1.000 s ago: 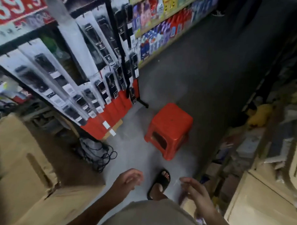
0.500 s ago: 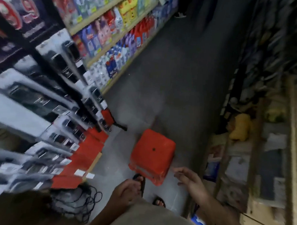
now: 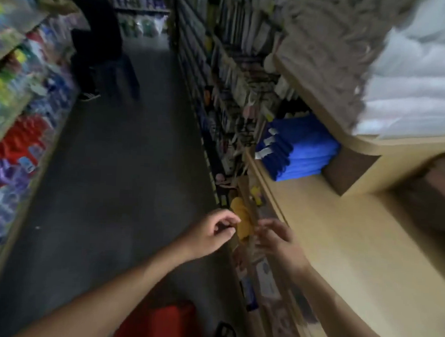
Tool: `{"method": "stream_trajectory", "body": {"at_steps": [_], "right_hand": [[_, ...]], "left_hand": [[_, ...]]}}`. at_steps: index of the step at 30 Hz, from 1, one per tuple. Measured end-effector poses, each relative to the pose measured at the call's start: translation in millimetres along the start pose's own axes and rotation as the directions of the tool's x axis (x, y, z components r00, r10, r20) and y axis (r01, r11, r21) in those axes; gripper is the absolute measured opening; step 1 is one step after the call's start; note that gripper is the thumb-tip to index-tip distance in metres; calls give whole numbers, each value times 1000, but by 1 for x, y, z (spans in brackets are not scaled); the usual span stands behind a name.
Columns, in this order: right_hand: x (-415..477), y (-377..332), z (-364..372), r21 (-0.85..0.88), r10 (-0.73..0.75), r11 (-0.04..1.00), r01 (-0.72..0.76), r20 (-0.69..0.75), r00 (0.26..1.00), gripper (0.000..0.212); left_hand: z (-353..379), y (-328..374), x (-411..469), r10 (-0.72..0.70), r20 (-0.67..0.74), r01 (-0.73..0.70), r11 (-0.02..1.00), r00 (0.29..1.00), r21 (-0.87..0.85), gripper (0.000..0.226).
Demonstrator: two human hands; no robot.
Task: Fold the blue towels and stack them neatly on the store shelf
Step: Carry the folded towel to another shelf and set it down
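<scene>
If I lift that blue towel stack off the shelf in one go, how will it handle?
Probably floppy: the blue towels are soft folded cloth, so the ends would sag unsupported. Likely to shear apart, since several loose layers sit stacked. Pushed along the shelf, it should slide, not roll.

Both forearms [image 3: 124, 278] are seen bare up to the wrists, and the left hand [image 3: 208, 235] and right hand [image 3: 277, 240] are likewise bare. A dark strapped sandal [image 3: 225, 333], blurred, is made out at the bottom edge.
</scene>
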State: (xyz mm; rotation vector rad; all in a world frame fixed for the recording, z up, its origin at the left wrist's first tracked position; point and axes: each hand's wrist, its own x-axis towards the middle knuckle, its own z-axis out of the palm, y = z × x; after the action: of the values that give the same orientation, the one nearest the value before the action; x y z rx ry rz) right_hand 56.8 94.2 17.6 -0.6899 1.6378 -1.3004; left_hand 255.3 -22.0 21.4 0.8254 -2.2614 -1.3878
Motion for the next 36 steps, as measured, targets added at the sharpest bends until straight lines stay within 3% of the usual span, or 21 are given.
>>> {"method": "stream_trajectory", "body": {"at_steps": [3, 6, 10, 13, 16, 20, 24, 28, 32, 36], "right_hand": [[77, -19, -40, 4, 91, 996, -92, -167, 982, 19], [139, -23, -67, -15, 174, 983, -183, -240, 955, 19], [187, -24, -69, -60, 189, 976, -210, -248, 950, 26], [207, -32, -61, -114, 150, 976, -185, -260, 954, 24], [213, -35, -59, -174, 159, 961, -217, -296, 942, 20], [206, -32, -66, -130, 180, 966, -225, -289, 940, 14], [184, -29, -82, -170, 191, 956, -241, -266, 945, 23], [138, -17, -120, -208, 232, 936, -286, -246, 941, 22], [70, -12, -170, -228, 299, 912, -342, -203, 932, 15], [-5, -7, -203, -331, 408, 847, -416, -96, 908, 18]], "left_hand": [[-3, 36, 93, 174, 25, -176, 967, 984, 183, 34], [6, 60, 168, 293, 49, -289, 879, 955, 378, 57], [19, 68, 233, 374, 34, -325, 754, 927, 571, 81], [23, 61, 258, 338, 62, -292, 687, 939, 665, 84], [27, 49, 267, 321, 108, -310, 686, 941, 658, 83], [32, 44, 264, 312, 108, -304, 694, 944, 652, 84], [36, 61, 250, 322, 155, -337, 648, 934, 683, 74], [48, 91, 218, 405, 227, -430, 535, 886, 727, 68], [78, 124, 181, 418, 299, -497, 528, 858, 689, 64], [117, 147, 148, 554, 305, -604, 506, 775, 616, 48]]}}
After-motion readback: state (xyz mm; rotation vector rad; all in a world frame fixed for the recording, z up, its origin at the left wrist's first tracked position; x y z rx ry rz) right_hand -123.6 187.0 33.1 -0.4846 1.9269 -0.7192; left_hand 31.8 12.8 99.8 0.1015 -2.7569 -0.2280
